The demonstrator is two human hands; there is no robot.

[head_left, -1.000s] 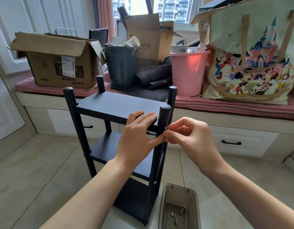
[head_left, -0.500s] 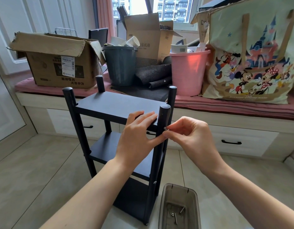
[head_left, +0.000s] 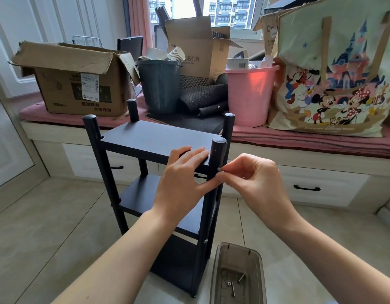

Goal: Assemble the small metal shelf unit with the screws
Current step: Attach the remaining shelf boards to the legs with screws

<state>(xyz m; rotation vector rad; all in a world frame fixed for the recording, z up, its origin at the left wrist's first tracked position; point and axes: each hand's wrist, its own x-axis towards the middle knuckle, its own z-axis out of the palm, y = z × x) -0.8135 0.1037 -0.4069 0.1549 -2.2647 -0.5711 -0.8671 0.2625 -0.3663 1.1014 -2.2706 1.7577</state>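
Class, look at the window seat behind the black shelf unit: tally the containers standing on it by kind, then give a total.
Cardboard boxes: 2, the torn one at the left and the taller one by the window
Plastic buckets: 2, one dark grey and one pink
Printed cartoon tote bags: 1
Total: 5

Shelf unit (head_left: 154, 139) before bench (head_left: 299, 159); screw tray (head_left: 218, 270) right of it

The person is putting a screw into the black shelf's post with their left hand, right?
Not quite. The head view shows the right hand pinching the screw at the black shelf's post. The left hand only steadies the top shelf.
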